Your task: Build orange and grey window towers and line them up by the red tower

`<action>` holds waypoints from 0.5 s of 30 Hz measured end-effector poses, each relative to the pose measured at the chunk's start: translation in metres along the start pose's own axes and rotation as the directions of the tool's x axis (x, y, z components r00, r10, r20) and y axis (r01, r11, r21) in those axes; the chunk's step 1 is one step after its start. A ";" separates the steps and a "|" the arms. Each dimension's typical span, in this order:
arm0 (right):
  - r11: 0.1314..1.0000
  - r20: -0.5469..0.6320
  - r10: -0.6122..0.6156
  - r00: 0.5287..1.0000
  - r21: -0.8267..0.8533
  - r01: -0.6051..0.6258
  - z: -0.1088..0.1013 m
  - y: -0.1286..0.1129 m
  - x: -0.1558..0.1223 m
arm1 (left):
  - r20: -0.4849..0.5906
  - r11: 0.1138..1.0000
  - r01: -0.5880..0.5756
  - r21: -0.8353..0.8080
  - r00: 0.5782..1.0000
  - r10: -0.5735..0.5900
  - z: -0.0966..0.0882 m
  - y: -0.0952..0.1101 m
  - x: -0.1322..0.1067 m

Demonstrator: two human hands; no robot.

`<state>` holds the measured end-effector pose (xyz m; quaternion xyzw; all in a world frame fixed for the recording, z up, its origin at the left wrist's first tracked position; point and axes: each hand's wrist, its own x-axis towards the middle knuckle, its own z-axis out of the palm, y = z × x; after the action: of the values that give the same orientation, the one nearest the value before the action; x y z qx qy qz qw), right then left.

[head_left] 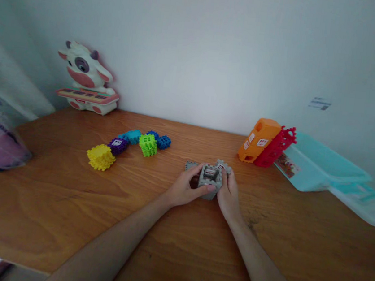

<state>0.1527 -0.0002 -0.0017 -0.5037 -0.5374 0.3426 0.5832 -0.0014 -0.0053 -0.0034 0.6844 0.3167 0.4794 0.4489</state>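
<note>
Faces a wooden table (160,259) set against a pale wall (196,60), with a small printed label (320,103) on it at right. Has a cow toy (85,70) with a keyboard far left, close to the wall, and nearer on the same side a blurred pack (1,142) of something pink in clear plastic. Shows, between there and the left hand (183,190), a loose group of toothed blocks: a yellow block (100,157) nearest, then a purple block (118,145) with a white window, a light blue block (131,136), a green block (148,145) and a dark blue block (164,142). Includes, on the right, a tall orange block (263,133) with white windows, touching a red block (271,150), both just beside a pale blue bin (309,172).

Grips a gray box (210,182) in the left hand near the middle of the table, thumb across the near face, fingers round the left side, so covering part of it. Pinches a gray panel (221,164) in the right hand (229,198), at the far right corner of the box. Joined to it or only touching: cannot tell. Partly hidden behind the left fingers: a flat piece (189,164).

Looks squarish and hollow, upright, open at the top, with a notched rim and a light grid mark inside; resting on the table or just above it, cannot tell which
</note>
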 end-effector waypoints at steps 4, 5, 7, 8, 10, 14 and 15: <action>1.000 0.010 0.005 1.000 0.015 -0.005 0.001 -0.001 -0.001 | -0.035 1.000 -0.003 -0.006 0.999 0.002 -0.002 -0.001 -0.001; 1.000 0.010 0.008 1.000 0.009 -0.008 0.000 0.000 -0.001 | -0.040 1.000 -0.015 0.013 0.999 0.015 -0.002 -0.001 -0.001; 1.000 0.017 0.007 1.000 -0.008 -0.007 -0.001 0.000 -0.001 | -0.045 0.998 -0.048 0.049 0.998 0.050 -0.004 -0.002 -0.001; 1.000 0.021 0.002 1.000 -0.012 -0.002 -0.001 0.001 0.000 | -0.044 0.997 -0.062 0.056 0.997 0.064 -0.004 -0.003 -0.001; 1.000 0.025 -0.008 1.000 -0.009 0.008 -0.003 0.003 0.000 | -0.041 0.996 -0.072 0.045 0.996 0.074 -0.005 -0.003 0.000; 1.000 0.029 -0.015 0.999 0.005 0.014 -0.003 0.005 0.001 | -0.018 0.999 -0.047 -0.019 0.999 0.046 -0.006 -0.001 0.001; 1.000 0.030 -0.012 0.999 0.004 0.012 -0.003 0.006 0.001 | -0.012 0.999 -0.037 -0.026 0.999 0.037 -0.006 0.000 0.000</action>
<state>0.1570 0.0013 -0.0065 -0.4940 -0.5486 0.3477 0.5780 -0.0071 -0.0028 -0.0027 0.6814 0.3002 0.4957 0.4472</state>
